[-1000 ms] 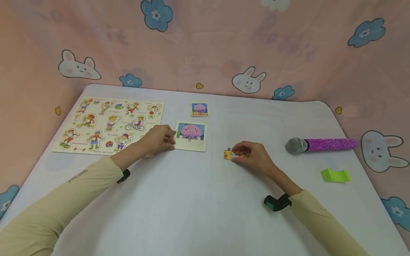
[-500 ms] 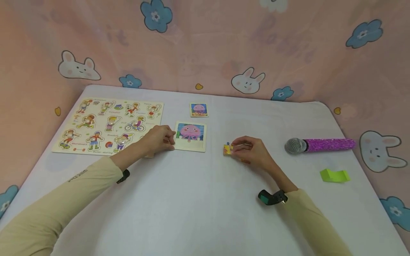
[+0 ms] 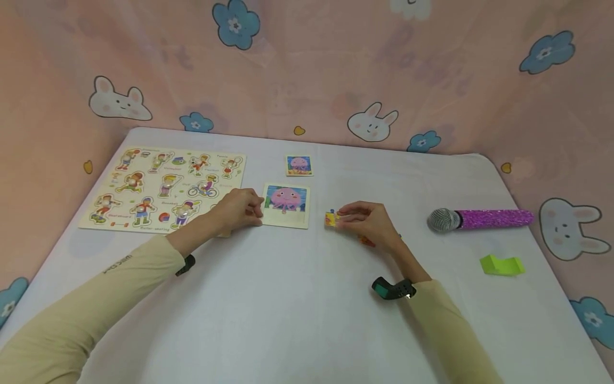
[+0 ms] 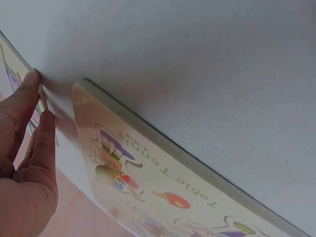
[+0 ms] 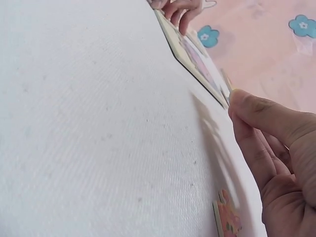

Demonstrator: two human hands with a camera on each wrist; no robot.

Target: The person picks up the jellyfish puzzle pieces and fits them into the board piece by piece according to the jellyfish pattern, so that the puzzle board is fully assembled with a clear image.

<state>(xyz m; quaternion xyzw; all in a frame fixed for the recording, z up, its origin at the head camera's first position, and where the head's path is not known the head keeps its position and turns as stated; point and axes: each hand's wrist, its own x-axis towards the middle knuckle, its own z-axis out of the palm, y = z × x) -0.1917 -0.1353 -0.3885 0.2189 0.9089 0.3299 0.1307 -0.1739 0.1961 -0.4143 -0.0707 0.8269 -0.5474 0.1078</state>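
Between thumb and fingertips my right hand point(image 3: 366, 223) holds a small yellow jigsaw piece point(image 3: 330, 218), raised above the table right of the puzzle board. A second jigsaw piece point(image 5: 228, 219), orange, lies on the table below that hand; in the head view the hand partly hides it. The square puzzle board point(image 3: 285, 220) carries a pink octopus picture on blue, with a bare cream strip along its lower part. My left hand point(image 3: 240, 208) grips the board's left edge with thumb and fingertips, its wrist reaching over the corner of a larger board.
The large sports-figure board point(image 3: 144, 188) lies at the left. Behind the puzzle board is a small octopus picture card point(image 3: 299, 165). A microphone point(image 3: 479, 218) with a glittery purple handle and a bright green block point(image 3: 502, 265) lie at the right.
My right hand has lifted the yellow jigsaw piece and moved left toward the puzzle board, uncovering part of the orange piece. My left hand stays at the board's edge.
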